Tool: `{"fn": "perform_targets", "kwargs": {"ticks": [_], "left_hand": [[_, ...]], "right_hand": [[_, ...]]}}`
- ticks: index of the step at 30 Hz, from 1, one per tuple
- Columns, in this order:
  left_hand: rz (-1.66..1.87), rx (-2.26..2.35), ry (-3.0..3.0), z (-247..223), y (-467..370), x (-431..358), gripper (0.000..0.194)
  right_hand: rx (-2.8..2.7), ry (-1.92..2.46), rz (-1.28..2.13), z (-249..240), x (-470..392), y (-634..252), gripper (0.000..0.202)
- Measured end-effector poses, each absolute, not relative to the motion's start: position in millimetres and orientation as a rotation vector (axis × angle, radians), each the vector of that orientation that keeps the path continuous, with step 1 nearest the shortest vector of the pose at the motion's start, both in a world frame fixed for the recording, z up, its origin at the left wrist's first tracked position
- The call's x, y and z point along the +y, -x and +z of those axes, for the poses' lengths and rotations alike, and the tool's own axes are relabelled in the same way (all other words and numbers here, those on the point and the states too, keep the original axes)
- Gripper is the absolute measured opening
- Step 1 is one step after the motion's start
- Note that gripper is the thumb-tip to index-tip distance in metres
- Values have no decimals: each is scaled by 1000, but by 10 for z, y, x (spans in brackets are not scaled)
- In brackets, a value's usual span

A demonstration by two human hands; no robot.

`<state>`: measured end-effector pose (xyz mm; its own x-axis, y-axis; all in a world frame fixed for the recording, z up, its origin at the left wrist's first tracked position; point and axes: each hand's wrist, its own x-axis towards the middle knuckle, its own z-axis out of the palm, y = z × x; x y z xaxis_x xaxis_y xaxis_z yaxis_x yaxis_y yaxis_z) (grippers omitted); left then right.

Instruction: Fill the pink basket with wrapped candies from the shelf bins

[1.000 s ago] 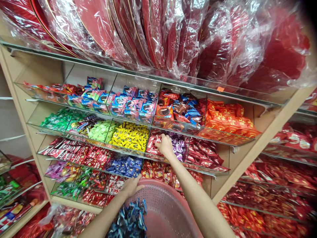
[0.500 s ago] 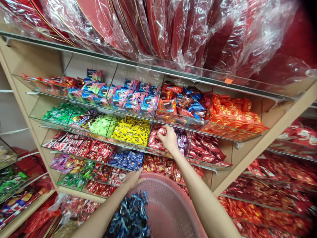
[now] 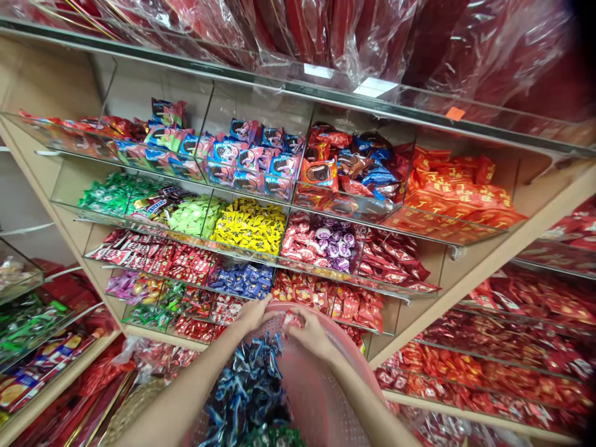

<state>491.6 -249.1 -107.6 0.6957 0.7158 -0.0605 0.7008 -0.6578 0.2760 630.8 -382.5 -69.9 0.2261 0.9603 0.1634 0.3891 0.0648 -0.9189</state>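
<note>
A pink perforated basket [image 3: 342, 372] stands below the shelves, with dark blue wrapped sweets [image 3: 246, 391] on its left side and green ones [image 3: 274, 436] at the bottom edge of the view. My left hand [image 3: 254, 315] is closed on the basket's far rim. Over the inside of the basket, close to that rim, my right hand [image 3: 307, 332] pinches a red and white wrapped candy [image 3: 292, 320]. Similar red and white candies [image 3: 299, 239] lie in a shelf compartment above, beside purple ones [image 3: 336, 242].
Clear-fronted shelves hold yellow sweets [image 3: 249, 226], green sweets [image 3: 109, 198], blue-pink biscuit packs [image 3: 251, 158] and orange-red packets [image 3: 460, 186]. Plastic-wrapped red items [image 3: 298, 31] hang over the top. Another rack [image 3: 516, 329] of red packets stands at the right, and a wooden upright [image 3: 488, 245] slants between.
My right hand has come down from the shelf compartment to the basket with a red and white candy. My left hand stays at the rim. The view has shifted slightly.
</note>
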Motion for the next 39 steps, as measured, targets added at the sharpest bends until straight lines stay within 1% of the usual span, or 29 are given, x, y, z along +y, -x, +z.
{"fn": "perform_targets", "kwargs": {"ticks": [2, 4, 6, 9, 12, 16, 23, 26, 30, 35, 39], "left_hand": [[66, 1135, -2639, -1044, -4913, -2506, 43], [49, 1135, -2651, -1014, -4914, -2517, 43], [37, 1132, -2657, -990, -4915, -2524, 44], [32, 1132, -2652, -973, -4917, -2527, 43], [31, 1126, -2656, -982, -4920, -2526, 42], [23, 1138, -2676, -1017, -4934, -2516, 41], [4, 1084, -2711, -1041, -4907, -2459, 42], [-3, 1056, -2731, -1044, -4890, -2445, 42], [0, 1062, -2745, -1053, -4890, -2470, 42], [32, 1039, -2738, -1041, -4946, -2612, 43], [67, 970, -2727, -1058, -5094, -2792, 44]], "right_hand": [[-1312, 1682, 821, -1093, -3849, -6352, 13], [-1290, 1916, 851, -1369, -3869, -6375, 9], [-1294, 2093, 849, -1537, -3885, -6360, 9], [-1324, 2214, 852, -1669, -3896, -6288, 10], [-1350, 2215, 816, -1754, -3902, -6231, 11], [-1358, 2099, 829, -1840, -3923, -6229, 9], [-1172, 1810, 1024, -1933, -3972, -6182, 20], [-1144, 1910, 947, -1929, -3936, -6237, 24], [-1194, 2086, 792, -1873, -3854, -6384, 23], [-1200, 2167, 656, -1864, -3870, -6490, 12], [-1226, 2185, 665, -1917, -4060, -6574, 5]]}}
